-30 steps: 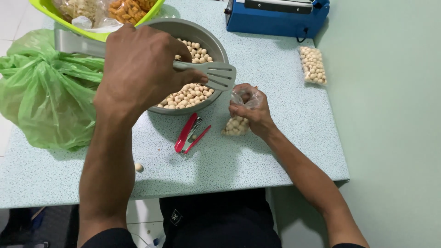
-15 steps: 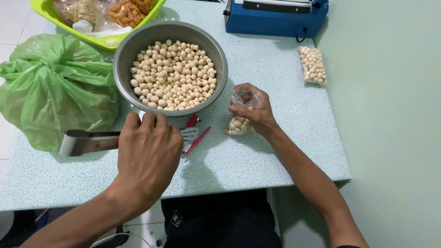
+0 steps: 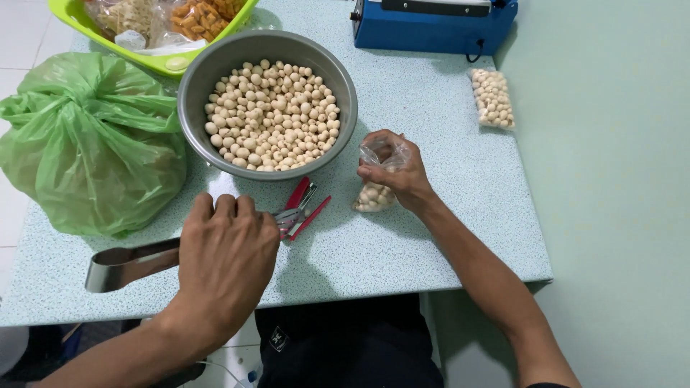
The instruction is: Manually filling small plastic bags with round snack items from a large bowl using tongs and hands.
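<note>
Your left hand (image 3: 226, 251) and right hand (image 3: 399, 172) are bare, with no gloves, rings or watch showing. Both forearms are uncovered to the frame's near edge. Below the bench edge you wear dark clothing with a small pale mark.

The middle of the metal tongs (image 3: 122, 264) is covered by the left hand (image 3: 226, 255), so the grip cannot be made out. The mouth of the small clear bag (image 3: 375, 188) is hidden within the right hand (image 3: 395, 169). The green tray (image 3: 154, 61) and the blue machine (image 3: 431, 25) are cut off by the top edge. The contents of the tied green plastic bag (image 3: 90, 147) cannot be seen.
</note>
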